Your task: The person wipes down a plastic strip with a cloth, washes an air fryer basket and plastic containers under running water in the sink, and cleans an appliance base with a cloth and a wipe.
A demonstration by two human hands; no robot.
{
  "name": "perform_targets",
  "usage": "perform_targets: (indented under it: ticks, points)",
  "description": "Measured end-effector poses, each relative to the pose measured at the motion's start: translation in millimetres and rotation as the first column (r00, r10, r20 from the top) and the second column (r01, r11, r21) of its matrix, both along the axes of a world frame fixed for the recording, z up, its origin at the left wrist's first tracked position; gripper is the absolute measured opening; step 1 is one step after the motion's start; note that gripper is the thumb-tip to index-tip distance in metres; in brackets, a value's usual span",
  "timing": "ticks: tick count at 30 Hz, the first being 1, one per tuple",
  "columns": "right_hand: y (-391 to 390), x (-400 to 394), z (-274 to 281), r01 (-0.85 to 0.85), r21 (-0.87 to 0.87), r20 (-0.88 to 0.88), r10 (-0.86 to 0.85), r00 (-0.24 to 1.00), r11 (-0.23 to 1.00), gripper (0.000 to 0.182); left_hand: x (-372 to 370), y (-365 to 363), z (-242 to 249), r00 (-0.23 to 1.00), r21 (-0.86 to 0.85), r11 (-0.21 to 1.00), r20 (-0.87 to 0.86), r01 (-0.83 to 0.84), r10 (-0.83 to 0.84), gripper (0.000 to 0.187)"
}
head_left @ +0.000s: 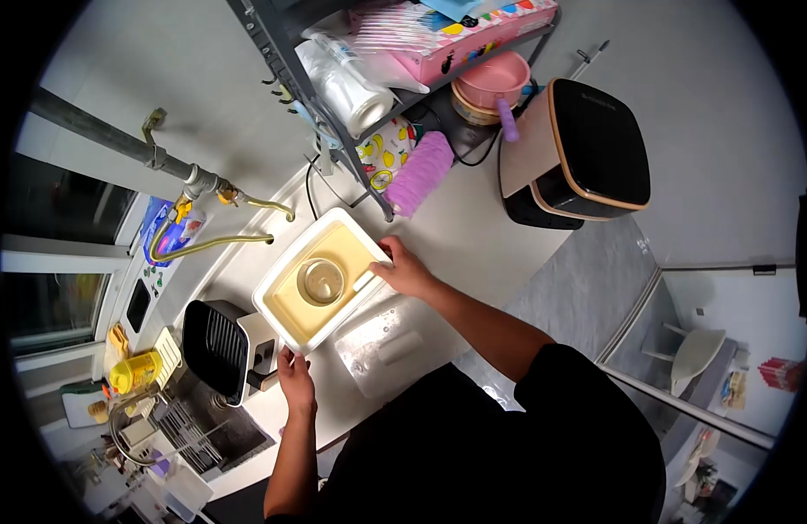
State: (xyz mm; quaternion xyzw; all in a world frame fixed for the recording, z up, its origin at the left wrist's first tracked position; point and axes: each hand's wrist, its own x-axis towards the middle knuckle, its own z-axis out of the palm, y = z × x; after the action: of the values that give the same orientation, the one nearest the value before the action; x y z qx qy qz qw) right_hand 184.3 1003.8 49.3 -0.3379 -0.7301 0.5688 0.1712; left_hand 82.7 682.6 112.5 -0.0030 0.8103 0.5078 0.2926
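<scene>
A white rectangular tub with a yellowish inside is held over the counter. Inside it sits a clear round bowl. My right hand grips the tub's right edge, its fingers over the rim beside a small white piece. At the tub's lower corner, my left hand has its fingers against the outside; part of them is hidden under the tub. Just below the tub, a clear plastic sheet or lid lies on the counter.
An air fryer body stands at the upper right, and its black drawer is left of the tub. A grey rack rises behind, with a purple cloth under it. The sink is at the lower left.
</scene>
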Motion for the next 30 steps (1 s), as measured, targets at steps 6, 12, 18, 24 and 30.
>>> perform_targets:
  ticks: [6,12,18,24,30]
  points:
    - [17,-9,1,-0.241,0.123,0.172,0.218,0.961,0.963,0.054,-12,12,-11,0.986,-0.090,0.982,0.024,-0.164,0.167,0.033]
    - [17,-7,-2,-0.239,-0.134,0.075,0.250,0.965,0.962,0.054,-11,18,-35,0.951,0.132,0.959,0.221,-0.251,0.218,0.050]
    - [22,6,-4,-0.339,-0.093,0.081,0.347,0.934,0.936,0.052,-12,12,-34,0.957,0.148,0.964,0.224,-0.219,0.183,0.052]
    - [20,20,13,-0.399,-0.161,0.139,0.421,0.896,0.903,0.051,-7,4,-53,0.983,0.150,0.975,0.101,-0.165,0.151,0.051]
    - [42,-1,21,-0.488,0.091,0.202,0.464,0.863,0.868,0.041,-4,10,-19,0.997,0.138,0.988,-0.029,-0.068,0.073,0.050]
